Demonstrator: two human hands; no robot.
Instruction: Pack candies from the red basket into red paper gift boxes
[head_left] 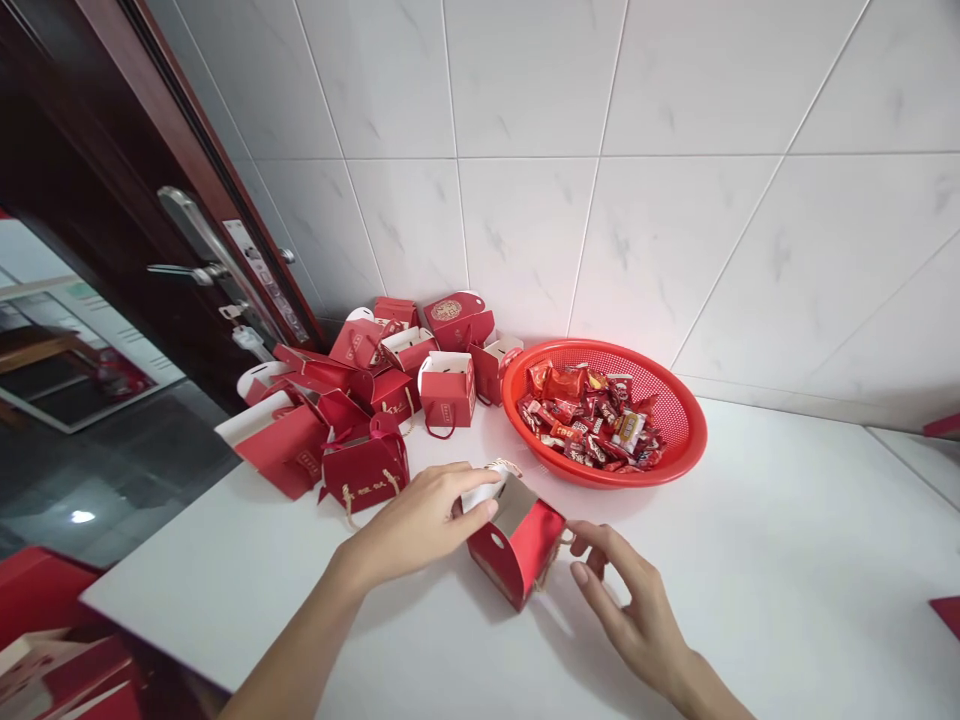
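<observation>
A red paper gift box (pixel 510 560) stands on the white tabletop, its top open and its pale inside showing. My left hand (pixel 424 520) grips the box's left upper edge, with the thumb and index finger at the flap. On the opposite side, my right hand (pixel 630 600) has its thumb and fingers apart, the index fingertip close to the twisted rope handle (pixel 551 560). Whether that fingertip touches the handle is hard to see. Just behind the box sits a red plastic basket (pixel 686 450) with wrapped candies (pixel 581 420) inside.
Several red gift boxes (pixel 448 392) crowd the back left of the white table (pixel 787 580). A tiled wall (pixel 675 230) runs along the back. A dark door (pixel 112 130) with a metal handle stands at left. More red boxes (pixel 90 670) lie low at the left corner.
</observation>
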